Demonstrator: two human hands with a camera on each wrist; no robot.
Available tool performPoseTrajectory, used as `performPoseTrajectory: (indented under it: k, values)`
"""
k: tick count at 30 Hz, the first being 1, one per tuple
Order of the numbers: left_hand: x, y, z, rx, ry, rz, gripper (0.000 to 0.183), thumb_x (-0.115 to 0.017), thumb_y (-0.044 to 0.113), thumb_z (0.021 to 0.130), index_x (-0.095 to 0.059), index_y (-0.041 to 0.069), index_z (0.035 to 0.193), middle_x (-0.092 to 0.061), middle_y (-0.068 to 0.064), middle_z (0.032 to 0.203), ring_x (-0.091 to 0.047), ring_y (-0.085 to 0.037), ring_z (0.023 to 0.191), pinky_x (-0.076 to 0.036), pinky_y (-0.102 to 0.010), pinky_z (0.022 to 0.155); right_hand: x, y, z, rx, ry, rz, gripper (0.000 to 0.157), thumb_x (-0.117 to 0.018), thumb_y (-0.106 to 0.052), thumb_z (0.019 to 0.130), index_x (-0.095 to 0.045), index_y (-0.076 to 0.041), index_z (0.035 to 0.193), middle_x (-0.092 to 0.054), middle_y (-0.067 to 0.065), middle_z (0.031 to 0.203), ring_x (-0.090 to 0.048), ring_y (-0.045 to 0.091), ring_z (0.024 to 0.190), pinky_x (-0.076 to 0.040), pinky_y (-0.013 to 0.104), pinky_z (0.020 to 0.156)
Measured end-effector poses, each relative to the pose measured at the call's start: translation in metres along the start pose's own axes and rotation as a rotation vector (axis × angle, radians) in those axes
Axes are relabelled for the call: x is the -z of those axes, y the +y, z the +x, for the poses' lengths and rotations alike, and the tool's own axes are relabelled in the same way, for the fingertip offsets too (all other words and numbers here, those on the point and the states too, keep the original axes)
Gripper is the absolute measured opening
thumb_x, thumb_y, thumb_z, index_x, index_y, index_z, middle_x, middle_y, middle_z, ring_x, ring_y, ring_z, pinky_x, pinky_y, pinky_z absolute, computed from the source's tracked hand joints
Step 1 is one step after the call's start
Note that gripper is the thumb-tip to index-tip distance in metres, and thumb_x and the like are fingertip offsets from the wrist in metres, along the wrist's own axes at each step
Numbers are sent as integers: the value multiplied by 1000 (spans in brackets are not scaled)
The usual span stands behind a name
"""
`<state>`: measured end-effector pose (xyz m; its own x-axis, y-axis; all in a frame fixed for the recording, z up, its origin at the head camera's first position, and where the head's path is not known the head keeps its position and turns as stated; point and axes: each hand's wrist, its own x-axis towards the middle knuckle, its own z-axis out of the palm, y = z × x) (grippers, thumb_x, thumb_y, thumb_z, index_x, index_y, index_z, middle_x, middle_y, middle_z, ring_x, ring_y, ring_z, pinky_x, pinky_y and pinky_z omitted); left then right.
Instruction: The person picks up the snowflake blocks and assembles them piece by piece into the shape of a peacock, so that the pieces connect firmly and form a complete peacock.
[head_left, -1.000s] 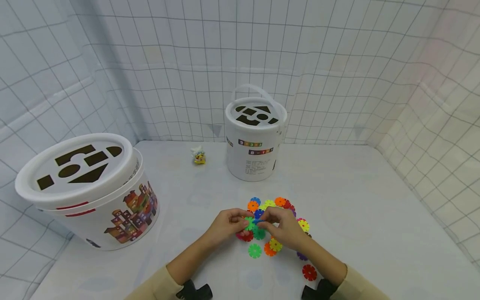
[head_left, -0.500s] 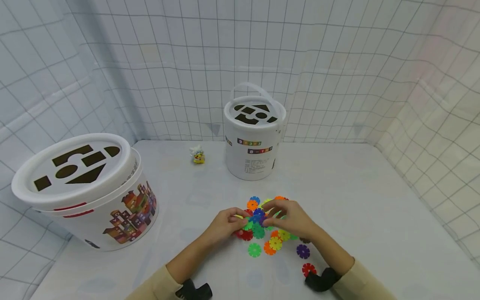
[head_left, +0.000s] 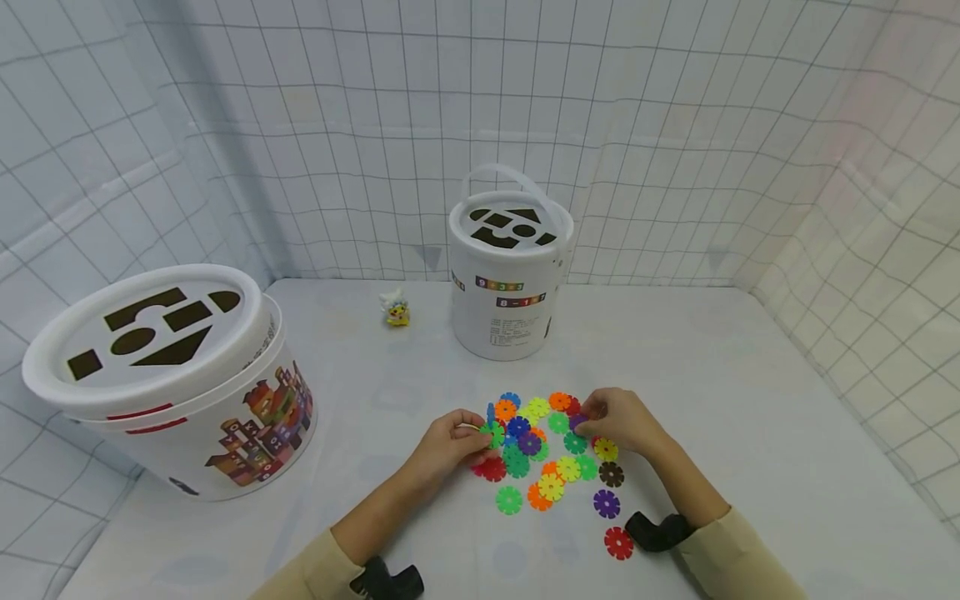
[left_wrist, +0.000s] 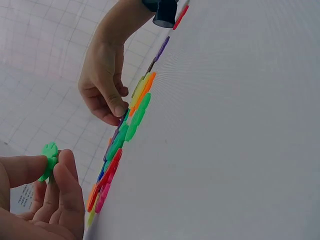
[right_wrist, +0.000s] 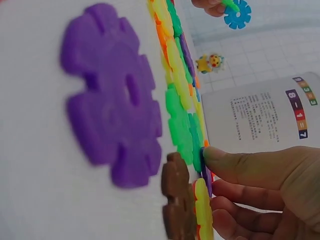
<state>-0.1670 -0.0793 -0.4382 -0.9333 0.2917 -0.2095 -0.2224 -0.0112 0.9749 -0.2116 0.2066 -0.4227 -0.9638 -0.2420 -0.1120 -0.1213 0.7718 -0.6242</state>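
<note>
Thumb and fingers of my left hand (head_left: 446, 446) pinch a green notched snowflake disc (left_wrist: 49, 161), raised over the left side of the pile. A blue snowflake disc (right_wrist: 237, 15) is joined to it, seen almost edge-on in the head view. At the pile's right side, my right hand (head_left: 624, 421) pinches a purple snowflake disc (right_wrist: 205, 172) between thumb and fingers, low at the table. Between the hands lie several loose discs, among them a dark blue disc (head_left: 517, 427), another purple disc (head_left: 529, 442) and a teal disc (head_left: 516, 461).
Behind the pile stands a white lidded bucket (head_left: 504, 325) with its handle up. A larger white bucket (head_left: 255, 433) is at the left, and a small yellow figurine (head_left: 397, 310) sits at the back. A red disc (head_left: 618, 543) lies near my right wrist.
My hands were together at the blue disc. The right hand has since moved right across the pile to a purple disc, while the left stays with the green and blue discs.
</note>
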Motion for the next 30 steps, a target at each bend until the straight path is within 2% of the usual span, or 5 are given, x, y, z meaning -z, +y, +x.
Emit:
performPoseTrajectory:
  k: [8,14,20,25,30]
  values:
    - [-1,-1,1,-7,34,4,26,-62,9,95,-51,-6,112,-69,-7,84,-68,-16,77,-53,-22,72,-2,-1,0,4,-29,31,24,-80,-16,82,-61,-6,93,-57,3,81,-52,19,74,-52,29,68]
    - [-1,-2,0,-16,28,2,27,-62,9,95,-51,-6,114,-69,-6,85,-67,-16,79,-53,-22,73,-2,-12,-5,97,-39,144,20,-76,-13,86,-60,-5,94,-59,2,81,-55,18,73,-53,28,67]
    - [1,-6,2,-35,-25,2,30,-62,10,95,-52,-7,117,-70,-5,88,-68,-16,81,-53,-22,74,-10,-30,-14,190,-40,270,17,-74,-10,87,-63,-1,97,-63,4,84,-63,18,75,-56,27,68]
    - [0,-6,1,-36,-36,9,30,-63,10,95,-53,-7,117,-70,-6,89,-67,-15,80,-54,-22,75,-22,-40,-19,272,-21,325,14,-72,-10,89,-66,-2,99,-68,5,89,-66,18,79,-56,26,71]
    - [-1,-5,0,-38,-34,27,30,-64,11,94,-54,-7,117,-70,-6,88,-66,-16,80,-54,-22,76,-34,-47,-21,310,-23,341,10,-72,-11,89,-68,-5,97,-70,3,91,-68,16,82,-56,25,74]
